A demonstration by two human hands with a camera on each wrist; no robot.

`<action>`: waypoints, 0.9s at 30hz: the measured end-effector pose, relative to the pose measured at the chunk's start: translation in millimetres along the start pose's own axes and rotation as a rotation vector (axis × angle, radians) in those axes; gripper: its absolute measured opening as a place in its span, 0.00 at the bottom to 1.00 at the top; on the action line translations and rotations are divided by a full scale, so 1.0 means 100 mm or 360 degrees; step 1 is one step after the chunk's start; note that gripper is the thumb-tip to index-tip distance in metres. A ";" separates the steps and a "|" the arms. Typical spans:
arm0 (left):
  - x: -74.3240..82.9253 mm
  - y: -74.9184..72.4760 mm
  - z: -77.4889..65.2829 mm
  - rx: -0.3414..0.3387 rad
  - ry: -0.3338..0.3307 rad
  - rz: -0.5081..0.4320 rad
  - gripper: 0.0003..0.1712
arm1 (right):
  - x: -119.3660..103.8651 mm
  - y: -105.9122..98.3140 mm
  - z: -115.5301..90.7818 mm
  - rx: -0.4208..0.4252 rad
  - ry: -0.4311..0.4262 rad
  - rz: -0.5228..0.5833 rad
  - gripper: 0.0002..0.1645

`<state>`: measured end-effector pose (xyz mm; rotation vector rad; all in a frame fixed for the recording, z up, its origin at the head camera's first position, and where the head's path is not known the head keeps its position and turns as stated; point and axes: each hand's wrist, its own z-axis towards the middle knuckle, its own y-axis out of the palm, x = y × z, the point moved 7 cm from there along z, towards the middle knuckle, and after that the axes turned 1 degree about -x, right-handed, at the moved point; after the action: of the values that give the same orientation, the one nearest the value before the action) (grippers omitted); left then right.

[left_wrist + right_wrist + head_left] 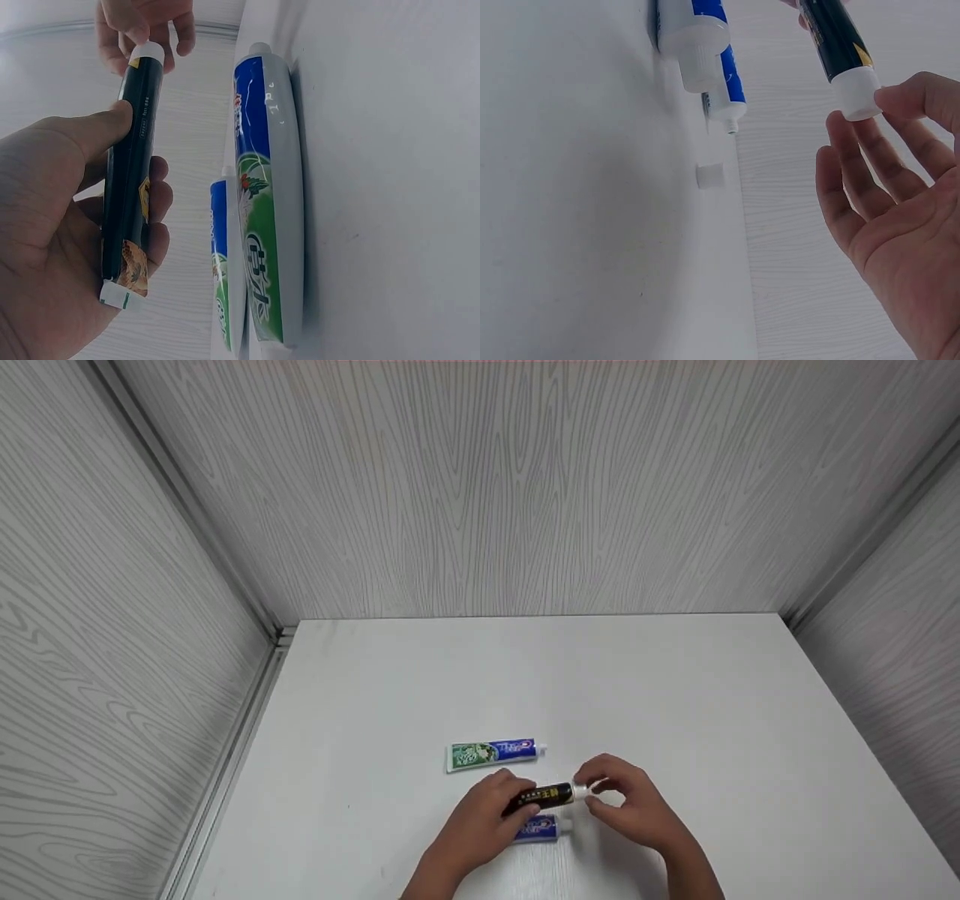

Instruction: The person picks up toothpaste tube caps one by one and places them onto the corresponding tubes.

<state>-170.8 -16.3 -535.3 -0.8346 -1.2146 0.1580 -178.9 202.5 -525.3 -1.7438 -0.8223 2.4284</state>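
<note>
Pointing rightward, the black tube [551, 796] runs crosswise, left hand [486, 819] gripping it, right hand [641, 811] pinching its cap [855, 91].

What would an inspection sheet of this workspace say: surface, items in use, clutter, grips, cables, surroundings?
Surface: white tabletop, a few small dark specks.
Job's things: black tube, held above the tabletop; its white cap sits at the nozzle end.
Clutter or spare items: far blue-green tube, nozzle apparently uncapped; near blue-green tube, capped; loose white piece, apparently a cap. All lie on the tabletop.
Grips: left grip holds the black tube's body; right grip pinches its white cap.
Cables: nothing seen.
Surroundings: pale wood-grain panels at the back and both sides.
</note>
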 end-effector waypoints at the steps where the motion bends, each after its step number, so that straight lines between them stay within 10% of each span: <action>1: 0.00 0.00 0.00 -0.0002 -0.0002 0.0002 0.16 | 0.01 0.00 0.00 -0.0005 0.0017 0.0001 0.21; 15: 0.02 0.01 -0.02 -0.0006 0.0012 -0.0002 0.17 | 0.14 0.02 0.00 -0.0056 0.0293 0.0027 0.06; 27: 0.04 0.00 -0.02 -0.0017 0.0002 -0.0026 0.16 | 0.21 0.04 0.01 -0.0096 0.0417 0.0012 0.14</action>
<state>-167.4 -15.1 -532.9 -0.8333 -1.2220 0.1379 -186.4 205.5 -544.8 -2.0314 -0.8649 2.1348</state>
